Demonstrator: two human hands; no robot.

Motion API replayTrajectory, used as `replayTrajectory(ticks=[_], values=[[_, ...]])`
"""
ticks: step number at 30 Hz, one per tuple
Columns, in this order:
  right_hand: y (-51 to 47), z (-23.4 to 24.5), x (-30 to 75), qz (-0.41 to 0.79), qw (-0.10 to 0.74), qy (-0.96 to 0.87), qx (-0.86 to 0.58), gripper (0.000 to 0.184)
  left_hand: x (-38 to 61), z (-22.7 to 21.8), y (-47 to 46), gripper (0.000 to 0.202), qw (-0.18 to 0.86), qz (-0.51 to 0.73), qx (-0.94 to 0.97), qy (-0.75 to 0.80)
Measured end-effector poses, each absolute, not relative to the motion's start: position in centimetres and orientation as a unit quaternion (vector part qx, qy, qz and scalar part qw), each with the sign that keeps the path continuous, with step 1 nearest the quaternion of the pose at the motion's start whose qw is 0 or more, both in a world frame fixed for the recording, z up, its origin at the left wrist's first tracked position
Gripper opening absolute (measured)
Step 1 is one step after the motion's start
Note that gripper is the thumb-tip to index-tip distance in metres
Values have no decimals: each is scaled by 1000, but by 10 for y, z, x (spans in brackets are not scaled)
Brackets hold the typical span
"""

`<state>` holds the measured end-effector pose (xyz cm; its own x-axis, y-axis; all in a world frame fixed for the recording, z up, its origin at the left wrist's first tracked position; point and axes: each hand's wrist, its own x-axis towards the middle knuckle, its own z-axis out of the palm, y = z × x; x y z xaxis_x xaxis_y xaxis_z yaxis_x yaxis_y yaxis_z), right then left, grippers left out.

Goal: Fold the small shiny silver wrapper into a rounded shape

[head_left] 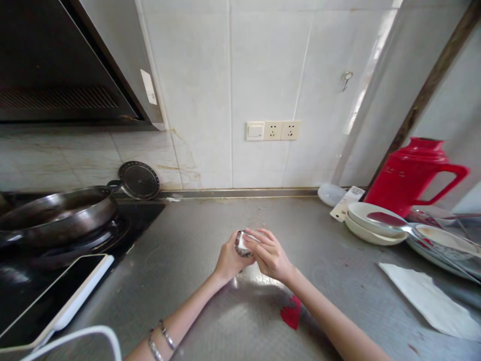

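Clamping round speckled item (pixel 240 246) in fingers of left hand (pixel 227 258); resting right hand (pixel 271 254) on it, nearly fingers-together, can't tell if pinching.

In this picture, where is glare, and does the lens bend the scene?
In the head view, glare spots the metal counter just below the left hand, bright streaks mark the tiled wall, upper right, and the red thermos leans outward, probably lens distortion.
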<state>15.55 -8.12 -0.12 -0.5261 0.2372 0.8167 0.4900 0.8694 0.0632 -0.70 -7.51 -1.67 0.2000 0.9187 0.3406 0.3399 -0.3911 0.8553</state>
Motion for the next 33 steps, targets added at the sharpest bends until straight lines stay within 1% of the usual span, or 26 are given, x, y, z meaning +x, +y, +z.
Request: replayTrajectory(ticks=[3,7,11,15,18,21,24,27,30,33], values=[[-84,-3,147,-130,421,-872,-215,37,-6,-19,-75,51,314,449,710,442],[-80,-1,151,-134,450,-848,-245,36,-6,-16,-77,52,300,437,726,438],[-79,1,162,-154,458,-849,-213,38,-8,-12,-78,53,289,440,730,436],[-83,-3,156,-150,429,-873,-178,40,-8,-14,-78,46,290,440,736,425],[-83,-8,148,-141,422,-872,-204,37,-6,-18,-79,44,301,426,746,414],[-76,-11,151,-139,460,-840,-254,34,-6,-20,-79,52,318,419,734,430],[-72,-10,160,-140,492,-815,-273,33,-7,-19,-75,63,349,436,703,440],[-74,-8,163,-150,487,-824,-249,34,-8,-18,-72,60,404,457,664,432],[-78,-8,159,-162,472,-837,-223,36,-5,-17,-72,57,481,476,614,407],[-77,-9,156,-156,477,-832,-238,38,-2,-16,-76,59,548,466,567,401]])
